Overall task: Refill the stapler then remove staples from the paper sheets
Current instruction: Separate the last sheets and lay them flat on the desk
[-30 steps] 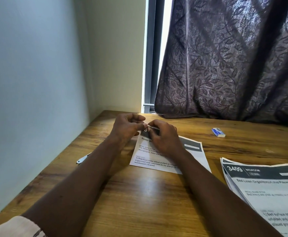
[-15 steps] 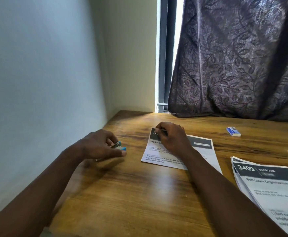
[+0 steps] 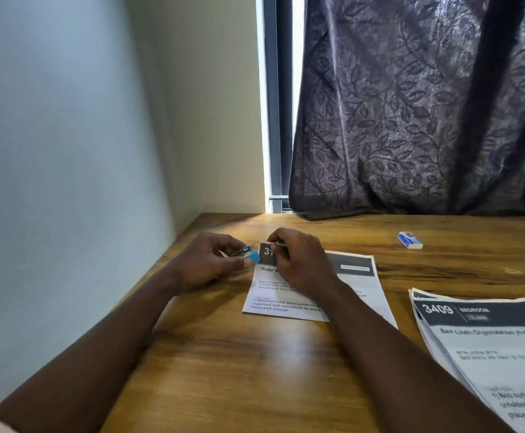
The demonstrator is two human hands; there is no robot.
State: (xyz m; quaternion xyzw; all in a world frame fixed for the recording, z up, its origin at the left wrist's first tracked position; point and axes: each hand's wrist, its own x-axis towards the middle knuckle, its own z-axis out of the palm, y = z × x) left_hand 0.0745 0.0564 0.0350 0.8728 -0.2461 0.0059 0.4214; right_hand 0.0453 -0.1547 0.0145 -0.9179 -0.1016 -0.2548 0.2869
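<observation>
Left hand point(image 3: 206, 260): curled round a small staple remover point(image 3: 250, 256), thumb and fingers pinching it.
Staple remover: blue plastic grip and thin metal tip, held at the top left corner of the printed sheets point(image 3: 348, 276), toward the far left corner of the table point(image 3: 255, 370).
Right hand point(image 3: 298, 260): pinching that dark-banded corner, raised off the wood.
Printed sheets: white with black text.
Second stack point(image 3: 489, 339): headed "3409", at the right edge.
Small box point(image 3: 409, 240): blue and white, near the far edge.

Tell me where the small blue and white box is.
In the head view, the small blue and white box lies on the wooden table, far right, before the dark leaf-patterned curtain and beyond the stack of printed sheets.
</observation>
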